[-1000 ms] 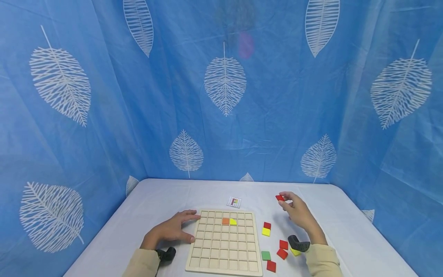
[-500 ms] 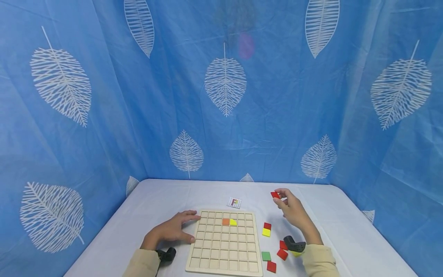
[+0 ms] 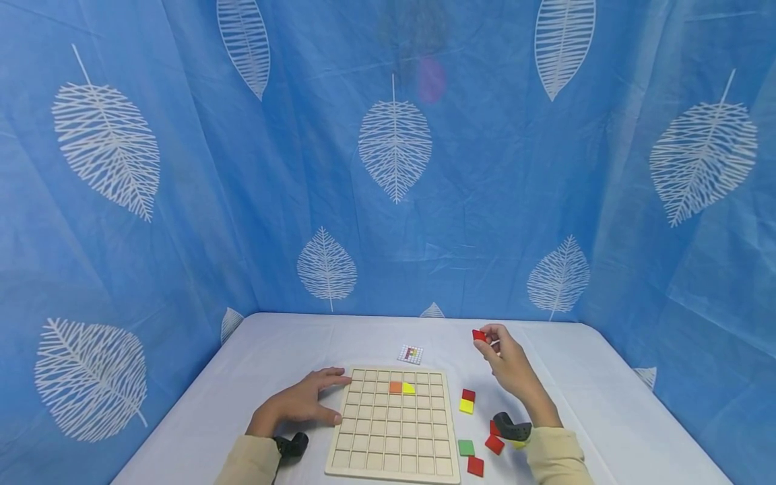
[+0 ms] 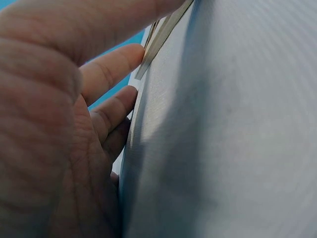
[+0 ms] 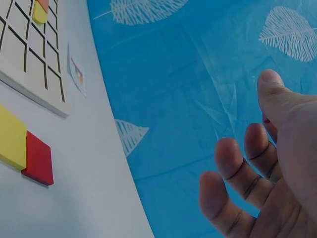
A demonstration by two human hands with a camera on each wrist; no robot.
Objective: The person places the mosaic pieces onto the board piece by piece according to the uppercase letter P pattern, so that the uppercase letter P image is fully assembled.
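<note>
In the head view my right hand (image 3: pixel 512 364) pinches a red square tile (image 3: pixel 479 335) between thumb and fingers, raised over the table to the right of the pattern card (image 3: pixel 410 354). The right wrist view hides nearly all of that tile behind the thumb. My left hand (image 3: pixel 303 401) rests at the left edge of a wooden grid board (image 3: pixel 377 445), thumb and fingertips touching its rim, fingers spread. Two pieces sit side by side in the board's second row from the far side: an orange tile (image 3: pixel 395 387) and a yellow piece with a cut corner (image 3: pixel 409 389).
Right of the board lie a red tile (image 3: pixel 469 395) against a yellow tile (image 3: pixel 466 407), a green tile (image 3: pixel 466 448) and a red tile (image 3: pixel 475 466). More red tiles (image 3: pixel 494 444) and a yellow tile lie partly under the right wrist camera (image 3: pixel 512 428). A blue curtain (image 3: pixel 394 269) surrounds the table.
My right hand has moved a little left and farther away with the red tile, which has tilted up. The left hand and the board have stayed put.
</note>
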